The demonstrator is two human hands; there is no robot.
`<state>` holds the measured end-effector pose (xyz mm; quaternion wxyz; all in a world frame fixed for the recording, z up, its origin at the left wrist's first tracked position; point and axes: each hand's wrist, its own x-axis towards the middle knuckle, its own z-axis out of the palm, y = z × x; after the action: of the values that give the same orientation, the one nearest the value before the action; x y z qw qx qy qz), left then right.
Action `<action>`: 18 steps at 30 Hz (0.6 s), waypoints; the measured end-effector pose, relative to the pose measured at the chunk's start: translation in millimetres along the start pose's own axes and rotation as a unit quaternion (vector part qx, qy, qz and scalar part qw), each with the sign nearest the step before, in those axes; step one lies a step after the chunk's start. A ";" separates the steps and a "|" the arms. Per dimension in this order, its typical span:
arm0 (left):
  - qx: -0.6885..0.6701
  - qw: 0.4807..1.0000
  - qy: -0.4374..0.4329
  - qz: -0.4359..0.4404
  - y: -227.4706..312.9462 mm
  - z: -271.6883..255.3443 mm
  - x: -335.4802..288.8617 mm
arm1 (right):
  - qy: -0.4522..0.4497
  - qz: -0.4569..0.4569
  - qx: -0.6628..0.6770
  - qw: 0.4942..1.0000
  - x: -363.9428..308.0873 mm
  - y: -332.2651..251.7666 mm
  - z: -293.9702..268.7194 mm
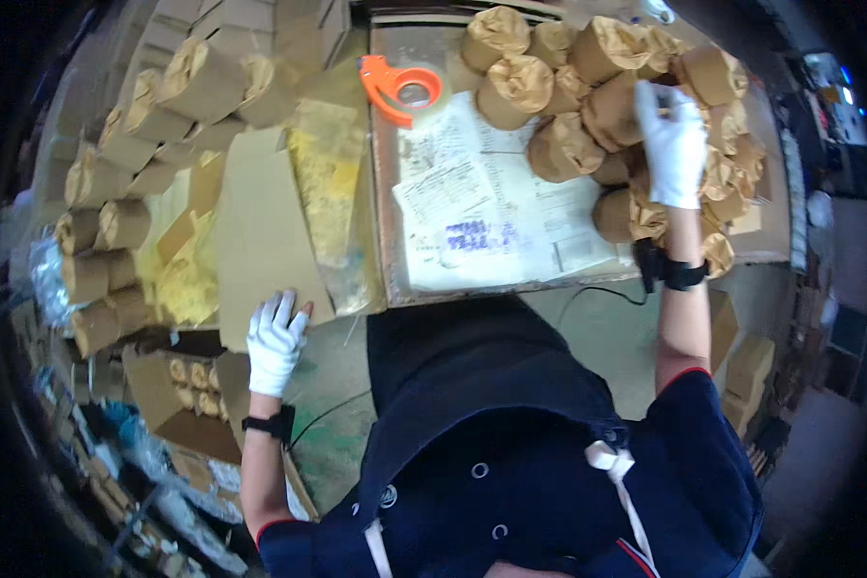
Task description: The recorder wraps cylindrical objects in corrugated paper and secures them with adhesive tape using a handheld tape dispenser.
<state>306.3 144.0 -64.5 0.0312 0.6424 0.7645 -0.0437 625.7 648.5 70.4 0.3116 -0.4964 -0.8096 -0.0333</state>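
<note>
While the flat cardboard (260, 222) is touched near its close end by the left hand (275, 345), apparently for steadying, grip unclenched, the right hand (674, 144) is held over the table (387, 231) among round, crinkled paper rolls (515, 91), bunched presumably for reach; whether its grip grasps one cannot be told. Farther, an orange dispenser (385, 85) is laid.

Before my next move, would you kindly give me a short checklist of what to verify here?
1. Both hands gloved: ok, white gloves on left hand and right hand.
2. Left hand at the cardboard sheet: ok, at its near end.
3. Right hand's grip on a paper-wrapped roll: cannot tell.
4. Orange tape dispenser apart from the rolls: ok, lying to their left.
5. Rolls on the right in neat rows: not ok, clustered unevenly.
</note>
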 end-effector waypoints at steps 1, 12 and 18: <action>-0.015 1.000 -0.008 -0.003 1.7 -9.0 3.2 | -0.040 0.021 -0.010 0.999 3.9 5.5 -3.7; 0.129 0.991 -0.009 -0.024 26.4 50.1 -30.6 | -0.190 0.054 -0.119 0.973 15.3 20.3 27.3; 0.034 0.995 0.098 0.001 20.5 0.4 10.8 | -0.239 0.060 -0.160 0.956 32.8 31.1 32.9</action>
<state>324.7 158.1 -66.6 -0.0654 0.6453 0.7611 -0.0066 625.6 701.8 53.7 0.0274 -0.5808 -0.8132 -0.0237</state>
